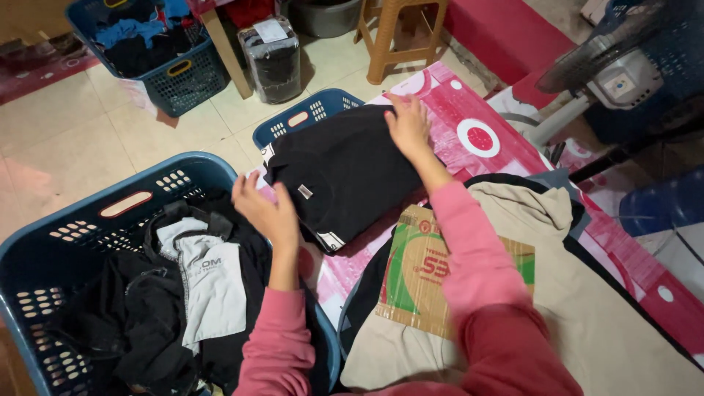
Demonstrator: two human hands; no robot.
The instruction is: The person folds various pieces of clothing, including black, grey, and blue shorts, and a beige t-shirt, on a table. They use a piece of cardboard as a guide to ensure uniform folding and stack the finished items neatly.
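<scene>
— Where the pink-and-red patterned mat meets the beige garment, anything packaged or labelled?
— Flattened cardboard piece, brown with green and red print, lying on that beige garment, partly hidden under the right pink sleeve. Further off on the tiled floor, a dark bundle wrapped in clear plastic with a pale rectangular label on top, standing between the far blue basket and a tan plastic stool. Also a small pale tag sewn on the black folded garment, near its left edge.
— And the fingers?
— Right hand spread flat, fingers released and lying on the far right corner of the black folded garment, pressing rather than gripping. Left hand loosely curled, fingers half open, hovering at the near left edge of the same garment, just above the rim of the near blue basket; whether touching cloth or closed on anything, cannot tell.
— Position and direction of the garment?
— Resting on the mat, overlapping a third blue basket behind it. Roughly rectangular fold, long axis running diagonally from lower left to upper right, striped trim at the near corner. Near basket beside it filled with dark clothes and a grey-white piece.
</scene>
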